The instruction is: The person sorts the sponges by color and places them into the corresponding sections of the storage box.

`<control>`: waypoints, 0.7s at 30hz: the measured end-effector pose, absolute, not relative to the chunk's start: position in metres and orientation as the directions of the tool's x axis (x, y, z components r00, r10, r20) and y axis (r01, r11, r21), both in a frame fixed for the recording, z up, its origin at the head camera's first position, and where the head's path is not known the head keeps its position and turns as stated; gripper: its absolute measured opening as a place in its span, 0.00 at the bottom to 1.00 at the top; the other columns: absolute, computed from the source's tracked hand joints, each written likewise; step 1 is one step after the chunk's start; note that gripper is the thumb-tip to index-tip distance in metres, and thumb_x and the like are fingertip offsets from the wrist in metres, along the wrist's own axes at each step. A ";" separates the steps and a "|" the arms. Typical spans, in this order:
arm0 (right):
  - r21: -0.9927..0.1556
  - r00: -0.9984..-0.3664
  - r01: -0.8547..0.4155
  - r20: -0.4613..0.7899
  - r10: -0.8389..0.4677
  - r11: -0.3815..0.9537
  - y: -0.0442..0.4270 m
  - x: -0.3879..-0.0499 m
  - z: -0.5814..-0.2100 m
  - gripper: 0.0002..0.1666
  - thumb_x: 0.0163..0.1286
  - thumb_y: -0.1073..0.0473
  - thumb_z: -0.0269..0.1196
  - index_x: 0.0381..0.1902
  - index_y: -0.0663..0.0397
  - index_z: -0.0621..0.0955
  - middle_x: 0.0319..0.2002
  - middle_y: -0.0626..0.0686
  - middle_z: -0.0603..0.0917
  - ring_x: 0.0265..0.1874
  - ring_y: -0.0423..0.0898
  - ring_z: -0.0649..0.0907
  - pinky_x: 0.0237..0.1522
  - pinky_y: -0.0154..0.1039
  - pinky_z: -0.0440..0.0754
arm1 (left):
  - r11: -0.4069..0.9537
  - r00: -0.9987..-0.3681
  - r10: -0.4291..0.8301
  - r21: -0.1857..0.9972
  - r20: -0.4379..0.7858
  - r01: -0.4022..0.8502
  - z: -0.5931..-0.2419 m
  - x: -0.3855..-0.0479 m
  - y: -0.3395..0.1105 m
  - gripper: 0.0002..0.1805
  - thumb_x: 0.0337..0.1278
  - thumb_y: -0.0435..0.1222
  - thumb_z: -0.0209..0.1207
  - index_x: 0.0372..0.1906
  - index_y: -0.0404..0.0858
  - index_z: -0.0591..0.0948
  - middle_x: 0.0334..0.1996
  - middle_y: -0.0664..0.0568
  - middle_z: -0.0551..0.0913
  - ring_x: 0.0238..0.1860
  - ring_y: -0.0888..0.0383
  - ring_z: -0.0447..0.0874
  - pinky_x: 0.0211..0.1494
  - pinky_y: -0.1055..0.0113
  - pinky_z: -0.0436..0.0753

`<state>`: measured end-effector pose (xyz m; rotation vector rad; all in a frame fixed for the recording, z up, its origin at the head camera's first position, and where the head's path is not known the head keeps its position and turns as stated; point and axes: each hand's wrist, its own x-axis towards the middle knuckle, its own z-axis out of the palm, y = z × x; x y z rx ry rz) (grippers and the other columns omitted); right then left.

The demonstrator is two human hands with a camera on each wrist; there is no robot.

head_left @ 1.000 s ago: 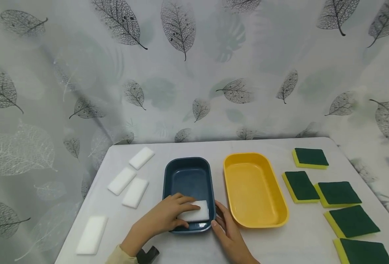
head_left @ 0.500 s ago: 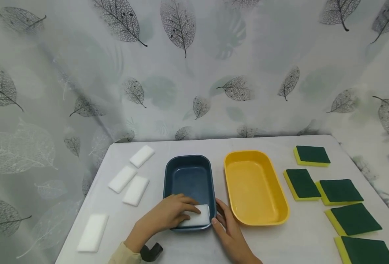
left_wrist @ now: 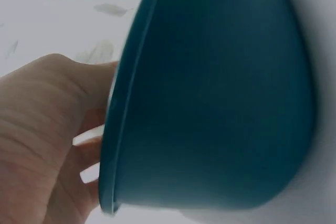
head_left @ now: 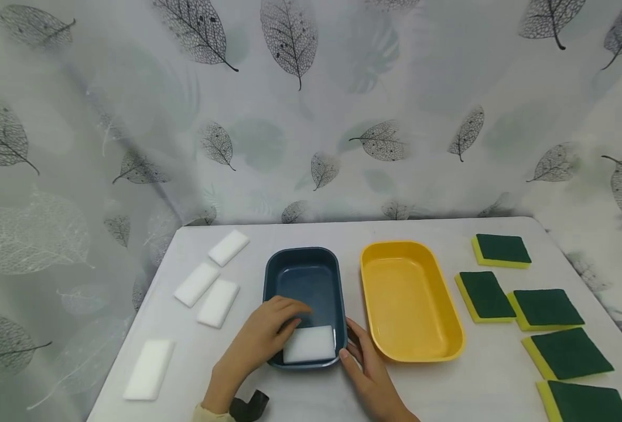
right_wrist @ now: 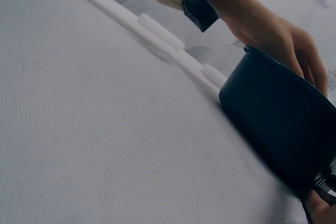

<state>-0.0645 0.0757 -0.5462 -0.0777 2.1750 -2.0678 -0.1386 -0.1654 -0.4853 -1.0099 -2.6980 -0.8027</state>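
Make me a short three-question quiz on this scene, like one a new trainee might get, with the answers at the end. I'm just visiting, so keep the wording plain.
1. True or false: the right hand is at the side of the blue tray that faces the yellow tray.

2. Where does the white pad nearest the left hand lie? A) in the yellow tray; B) under the blue tray; C) in the blue tray.

3. How many green-and-yellow sponges show to the right of the yellow tray in the head view?

Key: 1. True. 2. C. 3. Five.
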 end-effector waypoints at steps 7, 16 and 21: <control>-0.995 -0.989 0.083 -0.089 -0.120 0.048 0.075 -0.066 -0.546 0.34 0.81 0.54 0.59 0.79 0.41 0.63 0.78 0.57 0.67 0.74 0.55 0.74 0.66 0.20 0.73 | 0.608 -0.799 0.395 0.524 0.453 0.597 -0.493 -0.140 -0.182 0.20 0.63 0.26 0.67 0.55 0.48 0.87 0.55 0.63 0.87 0.60 0.62 0.82 0.63 0.71 0.82; -0.996 -0.991 0.075 -0.079 -0.104 0.049 0.076 -0.065 -0.542 0.33 0.80 0.55 0.59 0.79 0.41 0.64 0.78 0.57 0.68 0.73 0.55 0.75 0.65 0.21 0.75 | 0.443 -0.854 0.175 0.736 0.489 0.512 -0.511 -0.146 -0.199 0.19 0.69 0.24 0.61 0.57 0.47 0.85 0.53 0.53 0.88 0.53 0.61 0.84 0.55 0.78 0.80; -0.995 -0.987 0.081 -0.088 -0.131 0.057 0.076 -0.067 -0.542 0.34 0.81 0.53 0.58 0.79 0.43 0.62 0.79 0.58 0.66 0.74 0.57 0.73 0.66 0.20 0.73 | 0.400 -0.924 -0.003 0.847 0.383 0.350 -0.519 -0.144 -0.205 0.17 0.72 0.29 0.60 0.59 0.47 0.84 0.55 0.53 0.87 0.56 0.64 0.82 0.58 0.79 0.80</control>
